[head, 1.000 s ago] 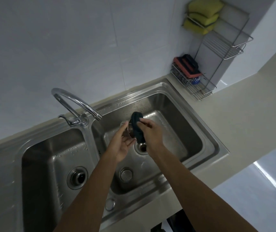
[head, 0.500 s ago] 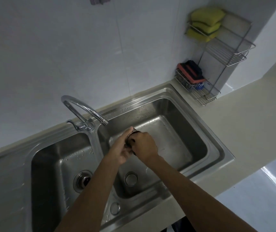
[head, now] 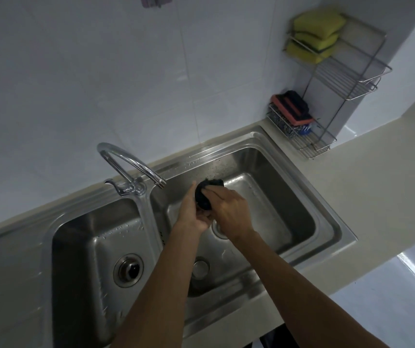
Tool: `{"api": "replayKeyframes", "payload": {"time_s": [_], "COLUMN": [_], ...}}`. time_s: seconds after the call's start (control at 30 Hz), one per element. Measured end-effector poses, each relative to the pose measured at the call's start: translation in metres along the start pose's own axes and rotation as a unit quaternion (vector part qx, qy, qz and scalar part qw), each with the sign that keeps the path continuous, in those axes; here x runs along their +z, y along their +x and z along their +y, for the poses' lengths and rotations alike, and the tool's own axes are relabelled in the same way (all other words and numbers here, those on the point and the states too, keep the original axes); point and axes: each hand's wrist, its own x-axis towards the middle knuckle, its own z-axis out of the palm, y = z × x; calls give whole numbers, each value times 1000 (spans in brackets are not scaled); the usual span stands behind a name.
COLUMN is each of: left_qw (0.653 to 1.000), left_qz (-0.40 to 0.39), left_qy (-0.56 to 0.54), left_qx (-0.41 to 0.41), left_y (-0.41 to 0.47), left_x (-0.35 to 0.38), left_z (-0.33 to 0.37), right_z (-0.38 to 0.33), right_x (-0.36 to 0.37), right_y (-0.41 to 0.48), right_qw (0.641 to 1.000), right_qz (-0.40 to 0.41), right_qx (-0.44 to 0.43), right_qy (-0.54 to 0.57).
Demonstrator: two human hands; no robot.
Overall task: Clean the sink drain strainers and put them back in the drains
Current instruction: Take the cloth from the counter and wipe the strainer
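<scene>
The left hand (head: 189, 218) and right hand (head: 233, 213) are bare, and so are both forearms (head: 161, 285).

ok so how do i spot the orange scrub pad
Find the wire rack in the corner right of the sink. The scrub pad lies on its lower tier, salmon-orange with a black top, unlike the yellow-green sponges stacked above.
</scene>
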Motion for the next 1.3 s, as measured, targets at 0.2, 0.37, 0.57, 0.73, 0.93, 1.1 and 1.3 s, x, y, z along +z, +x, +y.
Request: {"api": "replayKeyframes", "payload": {"time_s": [0.2,0.37,0.57,0.73,0.93,1.1,1.3], "left_qw": [996,997,993,970,880,807,696], "left_qz": [-3,-67,-83,-110,-91,-41,34], "left_qy": [-92,-44,45,167,376,485,602], "left_qx": [5,23,70,137,276,333,390], "left_y": [10,-3,-6,-2,2,6,7], "left_x": [-53,-24,-20,-35,-50,-37,-45], "left_z": [4,-11,-12,-10,-7,-5,8], "right_z": [25,-10,-15,0,15,28,70], "right_x": [-20,6,16,7,6,7,-18], "right_y": [15,12,15,19,-7,-20,-26], "right_qw": [934,857,858,620,418,352,467], "right_qz": [57,-70,-200,-279,-269,-174,-93], "right_qx": [311,383,320,452,548,575,502], "right_qy": [167,338,349,577,673,718,723]}}
